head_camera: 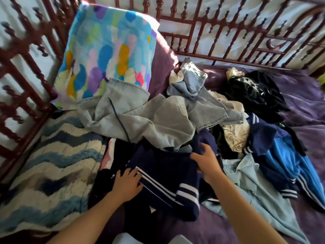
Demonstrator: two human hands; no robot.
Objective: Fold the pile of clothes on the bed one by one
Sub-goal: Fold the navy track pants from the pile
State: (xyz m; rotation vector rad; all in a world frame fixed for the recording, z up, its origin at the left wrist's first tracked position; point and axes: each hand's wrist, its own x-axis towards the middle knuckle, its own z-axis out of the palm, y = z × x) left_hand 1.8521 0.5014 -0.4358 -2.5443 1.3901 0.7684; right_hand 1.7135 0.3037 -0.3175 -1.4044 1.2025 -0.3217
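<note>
A navy blue garment with white stripes is spread near the front edge of a purple-sheeted bed, before a pile of crumpled denim and dark clothes across its middle. The garment is pressed flat by the left hand, fingers straight and close together. Its upper fold is gripped by the right hand, fingers curled round the cloth. A blue-and-white zigzag blanket is laid along the left edge.
</note>
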